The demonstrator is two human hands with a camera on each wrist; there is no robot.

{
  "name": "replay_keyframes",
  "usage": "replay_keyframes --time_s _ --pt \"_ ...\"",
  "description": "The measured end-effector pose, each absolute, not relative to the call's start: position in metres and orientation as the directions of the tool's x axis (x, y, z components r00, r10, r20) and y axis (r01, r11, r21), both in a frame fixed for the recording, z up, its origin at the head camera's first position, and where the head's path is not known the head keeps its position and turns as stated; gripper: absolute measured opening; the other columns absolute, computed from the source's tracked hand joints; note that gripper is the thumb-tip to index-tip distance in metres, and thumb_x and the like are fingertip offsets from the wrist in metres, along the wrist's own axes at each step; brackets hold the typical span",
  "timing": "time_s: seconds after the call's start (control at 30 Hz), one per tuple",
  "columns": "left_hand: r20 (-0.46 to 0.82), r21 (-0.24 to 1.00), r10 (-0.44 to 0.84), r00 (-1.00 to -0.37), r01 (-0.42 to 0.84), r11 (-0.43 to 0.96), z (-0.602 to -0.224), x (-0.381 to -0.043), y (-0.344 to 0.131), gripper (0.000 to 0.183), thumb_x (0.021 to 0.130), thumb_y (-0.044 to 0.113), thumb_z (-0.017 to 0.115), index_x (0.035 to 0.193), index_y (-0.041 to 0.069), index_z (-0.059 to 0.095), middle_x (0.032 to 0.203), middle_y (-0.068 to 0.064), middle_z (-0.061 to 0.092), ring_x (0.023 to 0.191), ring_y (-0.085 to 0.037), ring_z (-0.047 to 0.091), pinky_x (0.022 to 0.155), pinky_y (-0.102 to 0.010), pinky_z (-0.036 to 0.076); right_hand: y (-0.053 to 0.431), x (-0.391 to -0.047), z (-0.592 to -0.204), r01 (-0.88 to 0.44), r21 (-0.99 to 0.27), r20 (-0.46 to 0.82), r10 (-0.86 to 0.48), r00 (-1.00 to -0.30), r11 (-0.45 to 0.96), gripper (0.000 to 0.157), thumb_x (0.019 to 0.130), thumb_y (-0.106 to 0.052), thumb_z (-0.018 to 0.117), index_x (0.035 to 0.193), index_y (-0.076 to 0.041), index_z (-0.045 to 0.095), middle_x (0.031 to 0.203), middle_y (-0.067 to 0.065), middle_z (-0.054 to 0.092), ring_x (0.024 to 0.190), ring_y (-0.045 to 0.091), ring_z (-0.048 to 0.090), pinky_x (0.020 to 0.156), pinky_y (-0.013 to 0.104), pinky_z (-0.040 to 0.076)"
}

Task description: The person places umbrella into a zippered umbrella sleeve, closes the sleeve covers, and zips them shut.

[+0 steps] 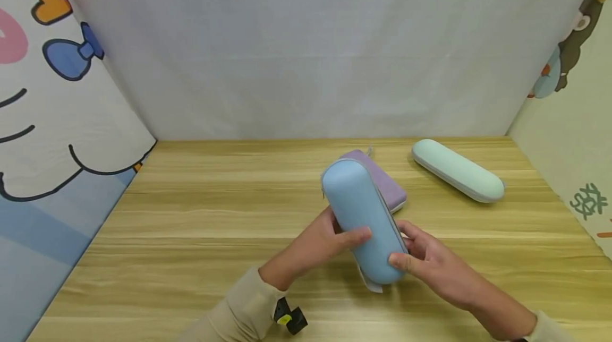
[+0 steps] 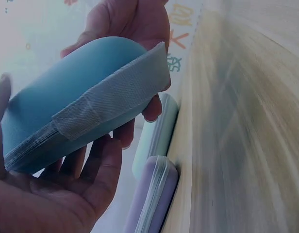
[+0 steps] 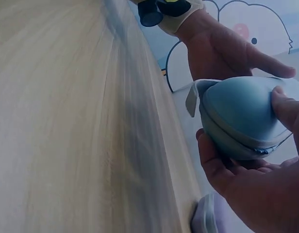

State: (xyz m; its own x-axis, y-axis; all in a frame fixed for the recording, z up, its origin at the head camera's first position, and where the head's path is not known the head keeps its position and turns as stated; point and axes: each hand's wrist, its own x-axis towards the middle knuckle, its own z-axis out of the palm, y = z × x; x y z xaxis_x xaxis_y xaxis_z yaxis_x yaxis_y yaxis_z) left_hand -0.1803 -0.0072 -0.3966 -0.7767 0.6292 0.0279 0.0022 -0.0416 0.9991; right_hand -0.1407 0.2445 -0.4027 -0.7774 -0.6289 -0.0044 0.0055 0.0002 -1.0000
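Both hands hold a light blue zippered pencil case (image 1: 360, 214) tilted above the table. My left hand (image 1: 330, 236) grips its left side, thumb across the top face and fingers underneath. At the lower right end, my right hand (image 1: 427, 262) pinches the case, its thumb on top and fingers by the zipper edge. A pale fabric strap (image 2: 118, 92) runs along one side of the case in the left wrist view. The zipper pull (image 3: 261, 151) shows near the right hand in the right wrist view. The zipper looks closed.
Behind the blue case lies a purple case (image 1: 389, 188), partly covered by it in the head view. A mint green case (image 1: 459, 171) lies farther right on the wooden table (image 1: 191, 225). A white cloth (image 1: 306, 50) hangs along the back edge, with printed cloths at both sides.
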Motion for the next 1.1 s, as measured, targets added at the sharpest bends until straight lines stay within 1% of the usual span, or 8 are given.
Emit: replay_keyframes --time_s 0.1,0.2,0.4,0.6,0.73,0.9,1.0,1.1 --pt "0.023 0.998 0.595 -0.803 -0.015 -0.058 -0.397 -0.180 -0.006 0.081 0.100 0.050 0.064 0.160 0.009 0.027 0.146 -0.013 0.050 0.129 -0.025 0.057 0.098 -0.043 0.053 0.245 -0.141 -0.407 0.076 -0.995 -0.019 -0.642 -0.766 -0.061 0.066 0.111 -0.011 0.046 0.160 0.009 0.006 0.146 0.031 0.050 0.126 0.026 0.061 0.102 0.034 0.050" --pt "-0.007 0.997 0.543 -0.840 -0.046 -0.058 -0.399 -0.180 -0.005 0.076 0.101 0.047 0.064 0.157 0.006 0.035 0.142 -0.014 0.055 0.123 -0.026 0.060 0.094 -0.043 0.055 0.244 -0.141 -0.412 0.144 -0.984 -0.042 -0.650 -0.759 -0.104 0.070 0.113 -0.015 0.044 0.160 0.009 -0.003 0.149 0.030 0.048 0.128 0.025 0.059 0.103 0.035 0.050" --pt "-0.079 0.995 0.459 -0.885 -0.095 -0.012 -0.400 -0.181 -0.002 0.069 0.097 0.046 0.069 0.148 0.003 0.050 0.131 -0.011 0.064 0.113 -0.023 0.065 0.088 -0.042 0.057 0.242 -0.139 -0.418 0.218 -0.973 -0.118 -0.656 -0.745 -0.072 0.075 0.113 -0.020 0.043 0.160 0.007 -0.009 0.149 0.029 0.047 0.127 0.022 0.059 0.102 0.034 0.049" --pt "-0.109 0.993 0.458 -0.882 -0.082 0.079 -0.398 -0.180 -0.004 0.066 0.093 0.052 0.072 0.138 0.006 0.060 0.119 -0.007 0.069 0.103 -0.021 0.068 0.082 -0.038 0.058 0.248 -0.144 -0.414 0.232 -0.973 -0.166 -0.699 -0.696 -0.001 0.085 0.110 -0.020 0.051 0.158 0.008 -0.014 0.149 0.034 0.044 0.125 0.028 0.059 0.101 0.037 0.050" --pt "-0.124 0.989 0.482 -0.867 -0.071 0.127 -0.396 -0.180 -0.005 0.065 0.091 0.051 0.075 0.137 0.007 0.062 0.114 -0.005 0.070 0.100 -0.020 0.069 0.081 -0.039 0.059 0.258 -0.157 -0.395 0.086 -0.993 -0.115 -0.667 -0.736 0.076 0.076 0.109 -0.018 0.052 0.162 0.002 0.000 0.152 0.034 0.040 0.122 0.030 0.062 0.099 0.041 0.052" --pt "-0.137 0.984 0.544 -0.828 -0.053 0.168 -0.395 -0.178 -0.005 0.059 0.092 0.048 0.075 0.136 0.010 0.064 0.107 -0.002 0.073 0.095 -0.018 0.071 0.079 -0.037 0.059 0.262 -0.180 -0.357 -0.157 -0.960 -0.009 -0.584 -0.812 0.233 0.057 0.109 -0.016 0.050 0.161 -0.010 0.025 0.147 0.023 0.048 0.126 0.029 0.057 0.099 0.038 0.052" --pt "-0.141 0.979 0.584 -0.799 -0.024 0.204 -0.395 -0.174 -0.004 0.050 0.092 0.042 0.077 0.130 0.012 0.068 0.100 0.001 0.074 0.089 -0.016 0.072 0.075 -0.035 0.059 0.259 -0.194 -0.337 -0.239 -0.912 0.000 -0.581 -0.814 0.334 0.044 0.110 -0.021 0.050 0.152 -0.010 0.043 0.144 0.016 0.053 0.127 0.030 0.054 0.099 0.035 0.050" --pt "-0.128 0.968 0.617 -0.776 0.039 0.250 -0.393 -0.169 -0.002 0.040 0.091 0.037 0.079 0.122 0.013 0.071 0.093 0.004 0.073 0.082 -0.013 0.071 0.071 -0.031 0.058 0.255 -0.206 -0.324 -0.254 -0.863 -0.068 -0.598 -0.798 0.437 0.038 0.111 -0.029 0.050 0.141 -0.007 0.058 0.140 0.012 0.059 0.123 0.029 0.056 0.097 0.035 0.049"
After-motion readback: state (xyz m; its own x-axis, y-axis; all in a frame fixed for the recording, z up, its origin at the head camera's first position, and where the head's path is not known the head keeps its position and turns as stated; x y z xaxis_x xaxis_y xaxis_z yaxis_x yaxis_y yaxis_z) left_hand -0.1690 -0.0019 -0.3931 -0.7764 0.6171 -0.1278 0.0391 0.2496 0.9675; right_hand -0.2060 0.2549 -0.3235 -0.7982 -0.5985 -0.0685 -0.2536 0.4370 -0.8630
